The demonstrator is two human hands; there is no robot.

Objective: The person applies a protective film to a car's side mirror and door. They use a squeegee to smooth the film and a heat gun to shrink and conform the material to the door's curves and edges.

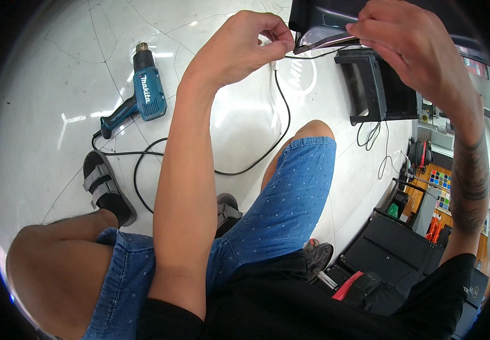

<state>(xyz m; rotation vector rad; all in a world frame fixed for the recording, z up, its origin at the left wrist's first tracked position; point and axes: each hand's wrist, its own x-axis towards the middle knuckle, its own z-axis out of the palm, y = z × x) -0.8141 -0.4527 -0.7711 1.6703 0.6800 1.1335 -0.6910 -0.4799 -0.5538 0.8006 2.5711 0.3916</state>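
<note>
A glossy black panel (330,20) shows at the top right, cut off by the picture's edge. Along its lower edge runs a thin dark strip (327,42) with a light sheen. My left hand (250,48) pinches thumb and forefinger together at the strip's left end. Farther right, my right hand (406,48) is closed on the same strip, its fingertips pressed to it from above. Whether the strip is still joined to the panel, I cannot tell. Both hands are raised over the floor, level with the panel's lower edge.
A teal and black heat gun (150,90) lies on the glossy pale floor (35,113) at the left; its black cord (256,161) loops past my feet. Right of my knee stands a black stand (372,85). A black tool cart (372,243) and loose cables are at the lower right.
</note>
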